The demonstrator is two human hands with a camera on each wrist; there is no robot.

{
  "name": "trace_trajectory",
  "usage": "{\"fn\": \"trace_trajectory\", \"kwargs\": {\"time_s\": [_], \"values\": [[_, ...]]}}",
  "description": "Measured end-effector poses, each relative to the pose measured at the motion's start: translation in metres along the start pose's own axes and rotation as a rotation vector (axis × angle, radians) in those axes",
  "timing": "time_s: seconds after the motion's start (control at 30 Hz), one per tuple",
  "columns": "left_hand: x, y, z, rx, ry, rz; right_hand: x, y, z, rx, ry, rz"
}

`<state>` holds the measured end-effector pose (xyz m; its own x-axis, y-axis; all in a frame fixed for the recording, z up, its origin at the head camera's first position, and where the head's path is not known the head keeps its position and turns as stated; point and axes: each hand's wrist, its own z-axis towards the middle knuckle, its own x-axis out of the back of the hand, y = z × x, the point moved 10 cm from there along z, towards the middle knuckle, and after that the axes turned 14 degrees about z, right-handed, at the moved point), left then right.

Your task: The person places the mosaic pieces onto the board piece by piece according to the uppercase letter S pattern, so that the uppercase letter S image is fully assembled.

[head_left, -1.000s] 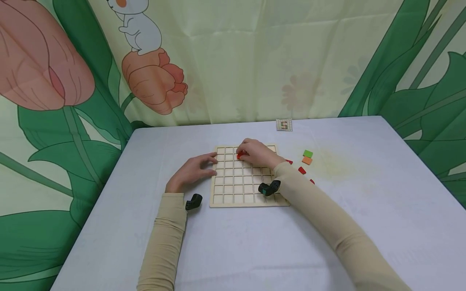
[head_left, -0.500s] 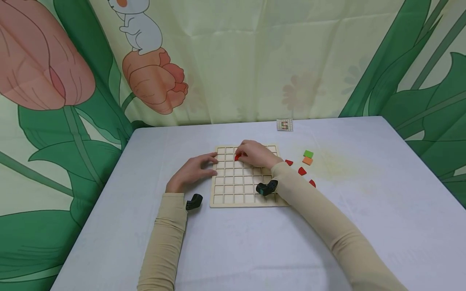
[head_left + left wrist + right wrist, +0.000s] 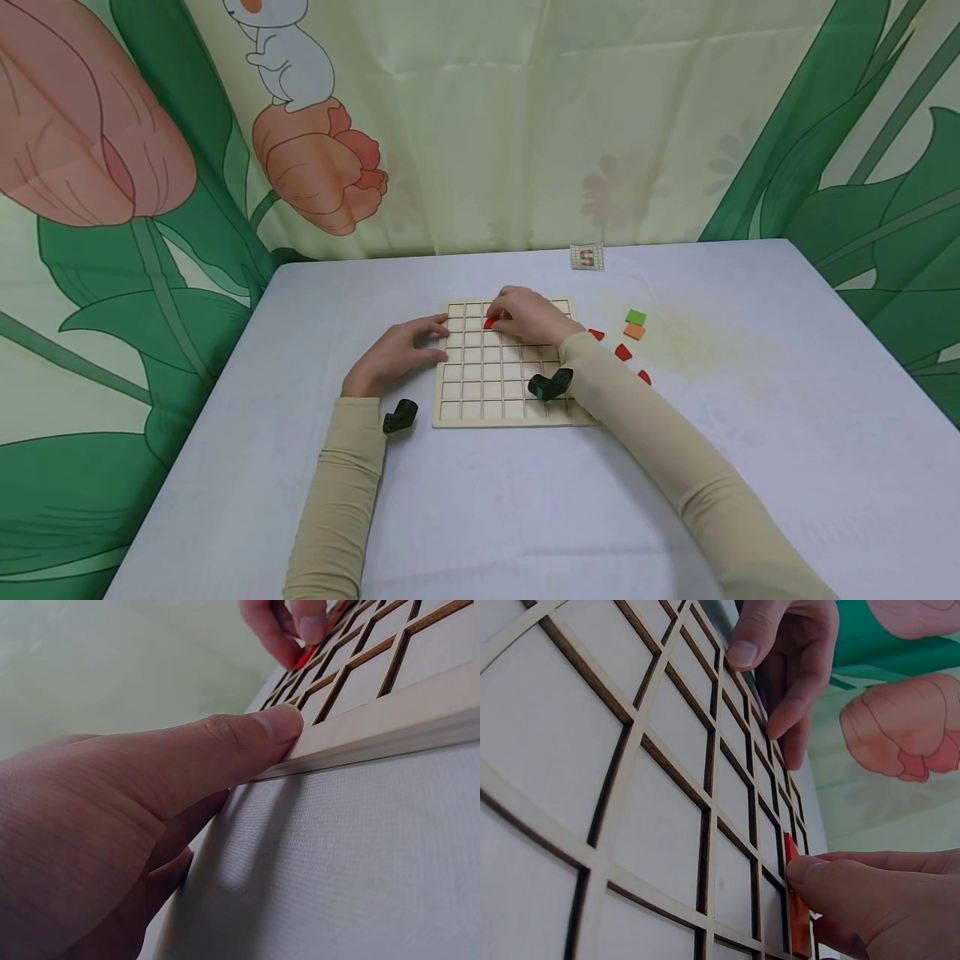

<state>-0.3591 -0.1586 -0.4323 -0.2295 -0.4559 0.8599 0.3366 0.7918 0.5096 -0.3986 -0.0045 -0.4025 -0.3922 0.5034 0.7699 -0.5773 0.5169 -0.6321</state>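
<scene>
A pale wooden grid board [image 3: 480, 409] lies on the white-covered table. My left hand [image 3: 396, 352] is at its left edge, with the thumb tip on the rim in the left wrist view and the fingers farther along that edge. Over the upper rows, my right hand [image 3: 531, 317] pinches a small red tile [image 3: 490, 323] between thumb and fingers. In the right wrist view the red tile [image 3: 799, 919] stands on edge against the grid slats, partly covered by the thumb. The right hand hides the board's upper right squares.
Right of the board lie several loose red tiles [image 3: 623, 352], a green tile [image 3: 636, 317] and an orange tile [image 3: 633, 332]. A small patterned card [image 3: 587, 257] lies at the table's back edge. Behind the table hangs a printed curtain [image 3: 480, 125].
The right hand, with the red tile, has shifted slightly left over the board. More of the loose red tiles shows beside the sleeve. The left hand has stayed in place.
</scene>
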Motion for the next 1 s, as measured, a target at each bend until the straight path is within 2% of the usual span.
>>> {"fn": "trace_trajectory", "kwargs": {"time_s": [0.63,0.8,1.0], "values": [[-0.002,-0.001,0.001,0.006,-0.004,0.01,0.003,0.0,-0.006,0.018,0.009,0.0],[-0.003,-0.001,0.002,0.016,-0.008,0.011,0.02,0.014,-0.025,-0.05,0.067,0.079],[-0.002,-0.001,0.002,0.024,-0.011,0.012,0.056,0.041,-0.068,-0.158,0.142,0.149]]}}
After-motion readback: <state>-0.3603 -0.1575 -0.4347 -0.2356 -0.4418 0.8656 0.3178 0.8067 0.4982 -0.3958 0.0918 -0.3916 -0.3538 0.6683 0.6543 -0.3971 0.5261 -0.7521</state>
